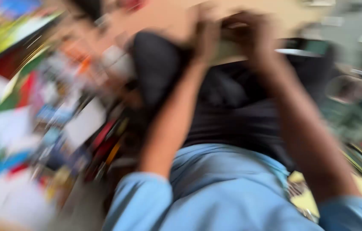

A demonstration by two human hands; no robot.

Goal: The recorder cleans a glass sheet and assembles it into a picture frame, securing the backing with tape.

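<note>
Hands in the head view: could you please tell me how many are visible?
2: the left hand and right hand, raised side by side near the top centre, gripping a blurred pale object.

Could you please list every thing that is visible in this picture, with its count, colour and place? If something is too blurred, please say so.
Black fabric item, perhaps a bag: one, black, centre, under both hands.
Flat tan object, blurred: one, tan, top centre, between the two hands; kind unclear.
Pile of colourful printed paper items: count cannot be told, red, green, blue and white, left side.
More printed items: count unclear, green, red and yellow, right edge.
Tan surface: one, top centre, behind the hands.
Light blue sleeves and garment: light blue, bottom centre.
Left hand: one, top centre, on the tan object.
Right hand: one, top centre, gripping the tan object.
</note>
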